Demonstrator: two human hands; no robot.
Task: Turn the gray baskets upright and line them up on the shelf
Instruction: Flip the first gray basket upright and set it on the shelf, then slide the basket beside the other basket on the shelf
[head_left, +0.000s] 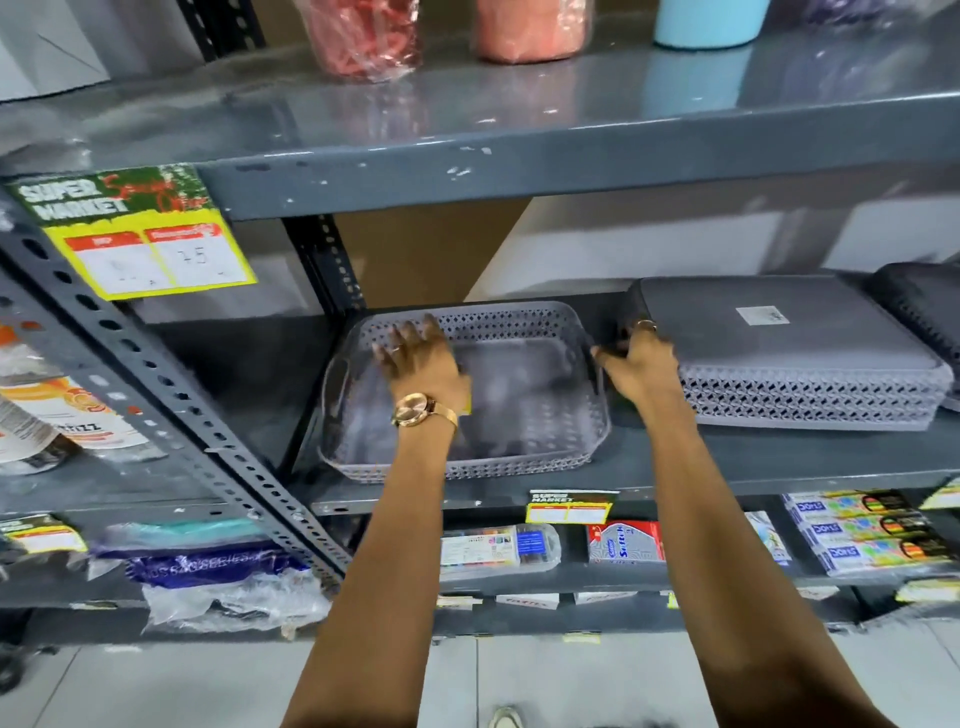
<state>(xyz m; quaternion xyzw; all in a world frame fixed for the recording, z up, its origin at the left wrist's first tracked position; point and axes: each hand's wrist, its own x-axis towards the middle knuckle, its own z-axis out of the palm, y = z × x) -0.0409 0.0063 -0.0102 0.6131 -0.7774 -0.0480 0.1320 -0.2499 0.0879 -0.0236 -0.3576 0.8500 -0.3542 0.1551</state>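
Observation:
A gray perforated basket (530, 395) sits upright on the middle shelf (727, 462), its open top facing up. My left hand (423, 358) hovers over its inside with fingers spread, holding nothing. To the right lies a stack of gray baskets (789, 358) turned upside down, a white label on the flat bottom. My right hand (639, 358) rests on that stack's left corner, fingers curled over the edge. A darker basket (924, 306) lies upside down at the far right, partly cut off.
A slanted perforated steel upright (156, 395) crosses the left side. The upper shelf (519, 171) hangs low over the baskets, with a yellow price tag (140, 244). Stationery packs (862, 530) fill the shelf below. Bottles (47, 415) stand at left.

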